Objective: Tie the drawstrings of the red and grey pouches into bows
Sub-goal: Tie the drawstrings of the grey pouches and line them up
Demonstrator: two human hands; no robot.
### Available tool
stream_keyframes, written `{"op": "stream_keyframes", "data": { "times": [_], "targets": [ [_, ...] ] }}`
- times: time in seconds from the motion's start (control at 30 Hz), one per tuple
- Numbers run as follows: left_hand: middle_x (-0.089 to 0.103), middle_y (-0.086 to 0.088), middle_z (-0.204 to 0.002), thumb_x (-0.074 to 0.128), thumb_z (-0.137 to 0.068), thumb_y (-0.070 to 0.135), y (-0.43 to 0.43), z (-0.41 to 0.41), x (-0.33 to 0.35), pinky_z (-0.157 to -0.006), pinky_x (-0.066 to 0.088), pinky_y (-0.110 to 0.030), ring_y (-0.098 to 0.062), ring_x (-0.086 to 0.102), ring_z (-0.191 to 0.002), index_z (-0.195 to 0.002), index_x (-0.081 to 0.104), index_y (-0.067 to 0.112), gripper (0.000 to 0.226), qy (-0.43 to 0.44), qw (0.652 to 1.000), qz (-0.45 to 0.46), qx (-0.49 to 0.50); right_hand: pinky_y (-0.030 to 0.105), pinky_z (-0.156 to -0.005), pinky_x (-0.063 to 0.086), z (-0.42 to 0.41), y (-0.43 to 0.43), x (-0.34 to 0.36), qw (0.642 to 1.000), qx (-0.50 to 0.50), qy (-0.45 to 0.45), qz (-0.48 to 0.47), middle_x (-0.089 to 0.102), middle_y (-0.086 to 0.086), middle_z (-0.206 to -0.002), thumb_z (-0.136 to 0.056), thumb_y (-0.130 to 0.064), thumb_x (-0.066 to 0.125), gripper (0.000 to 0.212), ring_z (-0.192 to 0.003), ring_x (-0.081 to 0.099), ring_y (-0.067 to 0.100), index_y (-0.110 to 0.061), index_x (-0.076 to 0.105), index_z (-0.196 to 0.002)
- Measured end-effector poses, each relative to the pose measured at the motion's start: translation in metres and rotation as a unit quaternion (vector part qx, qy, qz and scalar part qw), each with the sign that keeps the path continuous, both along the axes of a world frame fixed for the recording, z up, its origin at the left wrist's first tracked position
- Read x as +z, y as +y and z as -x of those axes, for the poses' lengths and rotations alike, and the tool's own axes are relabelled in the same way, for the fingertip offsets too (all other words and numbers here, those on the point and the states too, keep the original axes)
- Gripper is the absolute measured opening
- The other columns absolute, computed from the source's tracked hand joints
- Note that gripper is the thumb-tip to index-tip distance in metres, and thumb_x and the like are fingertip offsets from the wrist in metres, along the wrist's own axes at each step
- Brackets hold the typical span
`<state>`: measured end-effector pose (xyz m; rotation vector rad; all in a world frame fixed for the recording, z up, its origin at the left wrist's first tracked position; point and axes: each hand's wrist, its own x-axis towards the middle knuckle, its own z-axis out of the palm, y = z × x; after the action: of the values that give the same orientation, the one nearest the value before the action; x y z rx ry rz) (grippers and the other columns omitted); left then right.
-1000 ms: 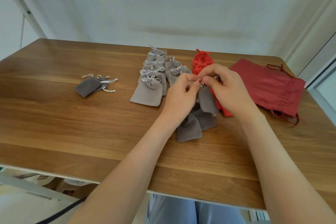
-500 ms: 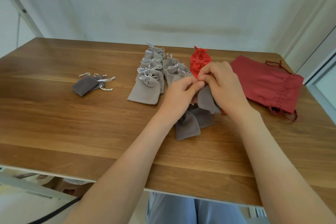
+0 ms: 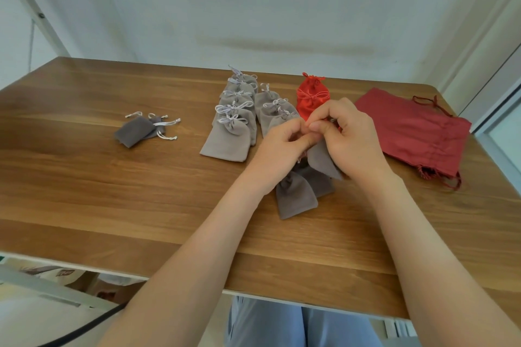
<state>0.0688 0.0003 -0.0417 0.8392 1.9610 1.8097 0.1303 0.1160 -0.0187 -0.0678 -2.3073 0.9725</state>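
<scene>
My left hand (image 3: 284, 146) and my right hand (image 3: 348, 135) meet fingertip to fingertip over a dark grey pouch (image 3: 320, 159) and pinch its drawstring, which the fingers hide. The pouch hangs below my right palm. Two more dark grey pouches (image 3: 294, 200) lie beneath it on the table. Several light grey pouches (image 3: 228, 139) with white bows lie in two rows behind my left hand. Small red pouches (image 3: 311, 97) with tied strings lie behind my hands.
A large dark red drawstring bag (image 3: 417, 132) lies flat at the right. Two dark grey pouches (image 3: 139, 131) with loose white strings lie at the left of the wooden table (image 3: 112, 191). The table's front edge runs below my forearms.
Both hands stay together at the grey pouch's neck; the fingers have shifted slightly on the drawstring and the pouch hangs a little lower. The other pouches have not moved.
</scene>
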Motion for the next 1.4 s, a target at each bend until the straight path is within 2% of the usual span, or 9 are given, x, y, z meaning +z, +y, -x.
{"op": "stream_keyframes", "data": {
  "times": [0.13,0.27,0.4,0.5,0.67,0.8,0.97,1.3,1.4],
  "targets": [
    [0.064,0.000,-0.079,0.055,-0.094,0.020,0.002,0.003,-0.005,-0.071,0.047,-0.035,-0.013,0.057,-0.075,-0.091,0.067,0.012,0.015,0.092,0.991,0.011,0.096,0.004,-0.077,0.033,0.003,-0.005,0.001,1.000,0.008,-0.004,0.026,0.056,-0.020,-0.084,-0.086,-0.005,0.061,0.015,-0.087,0.048,-0.008,-0.019,0.065,-0.092],
    [0.065,0.007,-0.084,0.052,-0.096,0.020,0.001,0.005,-0.003,-0.078,0.049,-0.038,-0.011,0.059,-0.085,-0.087,0.067,0.023,0.018,0.072,0.985,-0.077,0.135,0.001,-0.079,0.028,0.008,-0.008,-0.002,0.998,0.008,-0.052,-0.020,0.057,-0.015,-0.106,-0.088,-0.017,0.063,0.036,-0.096,0.040,0.002,-0.018,0.057,-0.123],
    [0.059,0.003,-0.097,0.054,-0.095,0.020,0.002,0.003,0.002,-0.093,0.049,-0.043,-0.017,0.058,-0.101,-0.088,0.069,0.033,0.020,0.040,0.983,-0.113,0.137,0.013,-0.074,0.032,0.007,-0.010,0.002,0.997,-0.006,-0.073,0.005,0.048,-0.027,-0.088,-0.091,-0.023,0.060,0.029,-0.093,0.043,0.008,-0.024,0.060,-0.120],
    [0.059,-0.010,-0.101,0.058,-0.091,0.023,0.002,0.000,0.005,-0.085,0.052,-0.037,-0.023,0.059,-0.096,-0.088,0.071,0.026,0.014,-0.037,0.978,-0.166,0.117,0.023,-0.078,0.032,0.006,-0.011,0.004,0.998,-0.014,-0.064,0.018,0.047,-0.030,-0.085,-0.089,-0.022,0.062,0.024,-0.096,0.046,0.010,-0.024,0.063,-0.113],
    [0.060,-0.002,-0.079,0.051,-0.095,0.007,0.004,-0.006,0.009,-0.053,0.041,-0.009,0.003,0.054,-0.056,-0.089,0.064,0.007,0.014,-0.124,0.961,-0.225,0.103,0.023,-0.075,0.030,0.011,-0.011,-0.002,0.997,-0.037,-0.069,-0.005,0.045,-0.024,-0.081,-0.087,-0.021,0.064,0.020,-0.093,0.046,0.011,-0.017,0.063,-0.107],
    [0.063,-0.004,-0.087,0.053,-0.095,0.009,0.007,-0.007,0.008,-0.063,0.047,-0.015,-0.002,0.059,-0.070,-0.086,0.065,0.010,0.015,-0.127,0.955,-0.238,0.126,0.023,-0.067,0.027,0.016,-0.012,-0.008,0.997,-0.049,-0.066,-0.013,0.045,-0.020,-0.080,-0.088,-0.025,0.064,0.019,-0.089,0.044,0.013,-0.013,0.060,-0.101],
    [0.064,-0.005,-0.083,0.055,-0.095,0.018,0.007,-0.001,-0.004,-0.074,0.048,-0.028,-0.011,0.057,-0.078,-0.090,0.065,0.010,0.013,0.017,0.969,-0.146,0.199,0.032,-0.066,0.027,0.012,-0.004,-0.011,0.994,-0.003,-0.078,-0.081,0.055,0.004,-0.073,-0.093,-0.030,0.053,0.030,-0.081,0.043,0.021,-0.004,0.059,-0.078],
    [0.067,0.002,-0.090,0.054,-0.096,0.020,0.009,-0.002,-0.012,-0.079,0.037,-0.015,-0.009,0.055,-0.090,-0.099,0.071,0.010,0.020,0.232,0.948,0.013,0.215,0.026,-0.064,0.022,0.008,0.016,-0.009,0.988,-0.053,-0.129,-0.068,0.051,-0.011,-0.073,-0.094,-0.024,0.053,0.024,-0.086,0.044,0.017,-0.011,0.059,-0.075],
    [0.067,-0.004,-0.095,0.052,-0.096,0.019,0.010,0.000,-0.015,-0.079,0.030,-0.012,-0.016,0.054,-0.093,-0.104,0.070,0.009,0.022,0.299,0.925,0.062,0.225,0.023,-0.057,0.028,0.006,0.019,-0.008,0.986,-0.065,-0.153,-0.020,0.048,-0.009,-0.065,-0.094,-0.031,0.055,0.029,-0.069,0.044,0.009,-0.013,0.057,-0.071]
  ]
}}
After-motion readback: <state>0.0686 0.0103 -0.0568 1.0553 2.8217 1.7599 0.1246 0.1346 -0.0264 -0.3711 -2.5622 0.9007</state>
